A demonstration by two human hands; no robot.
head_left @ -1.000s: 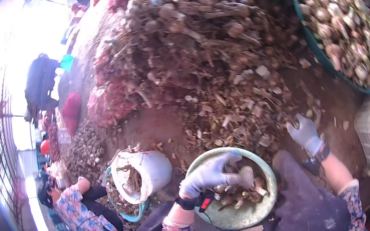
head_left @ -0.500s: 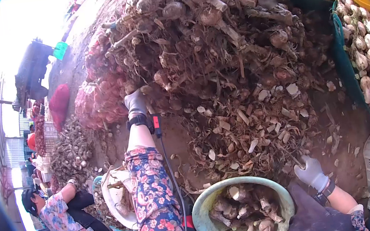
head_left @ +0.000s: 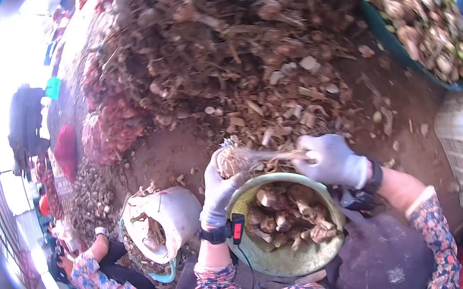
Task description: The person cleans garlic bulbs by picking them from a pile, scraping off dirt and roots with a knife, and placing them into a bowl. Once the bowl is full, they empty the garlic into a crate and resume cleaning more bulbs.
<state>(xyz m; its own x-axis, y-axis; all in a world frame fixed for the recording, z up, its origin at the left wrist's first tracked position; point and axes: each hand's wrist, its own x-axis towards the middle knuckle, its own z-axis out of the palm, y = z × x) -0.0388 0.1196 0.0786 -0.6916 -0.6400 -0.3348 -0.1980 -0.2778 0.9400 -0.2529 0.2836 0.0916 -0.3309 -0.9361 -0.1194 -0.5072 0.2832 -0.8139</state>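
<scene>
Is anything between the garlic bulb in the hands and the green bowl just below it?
Nothing visible. The left hand grips the garlic bulb, the right hand its stalk, directly over the open green bowl at its far rim; only cut pieces lie inside.

Garlic bulb (head_left: pixel 229 161) with dry stalk (head_left: pixel 275 154), one piece: pale brown, soil-dusted, with wiry roots tufted at the bulb end. Lies roughly level, bulb to the left, stalk running right. Bulb gripped in the left hand (head_left: pixel 217 194), stalk end in the right hand (head_left: pixel 332 159), just above the far rim of the green bowl (head_left: pixel 277 261).
</scene>
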